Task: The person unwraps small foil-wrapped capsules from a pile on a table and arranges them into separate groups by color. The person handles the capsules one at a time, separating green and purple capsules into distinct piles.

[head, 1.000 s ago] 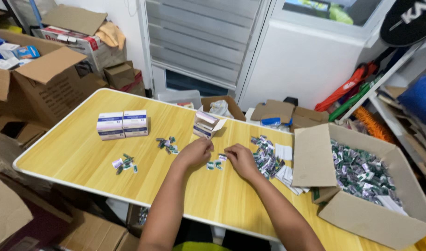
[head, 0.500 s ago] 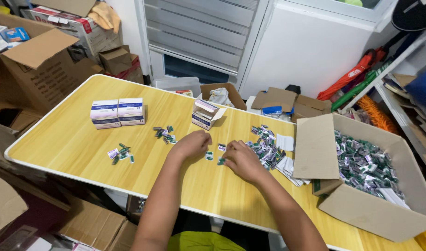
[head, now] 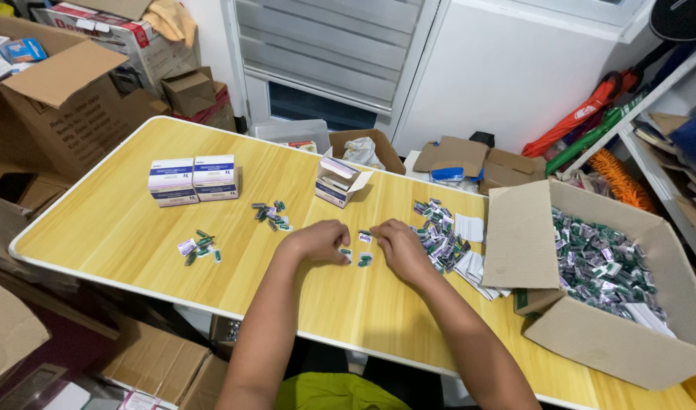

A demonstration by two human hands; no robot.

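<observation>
My left hand [head: 316, 241] and my right hand [head: 397, 248] rest on the yellow wooden table [head: 120, 228], knuckles up, fingers curled toward each other. Between them lie a few small green and white sachets [head: 360, 257]; both hands' fingertips touch or nearly touch them. A larger heap of the same sachets [head: 439, 231] lies just right of my right hand, beside a stack of white leaflets [head: 471, 250]. An open small white and purple carton [head: 338, 181] stands behind my hands. What the curled fingers hold is hidden.
Two shut white cartons [head: 195, 179] sit at the left, with two small sachet clusters [head: 272, 216] [head: 199, 247] nearby. A big cardboard box [head: 591, 334] full of sachets stands at the right table end. Cardboard boxes [head: 67, 106] crowd the floor around.
The view has shifted slightly. My hands stay close together over the few sachets, having drawn a little nearer to the table's front edge.
</observation>
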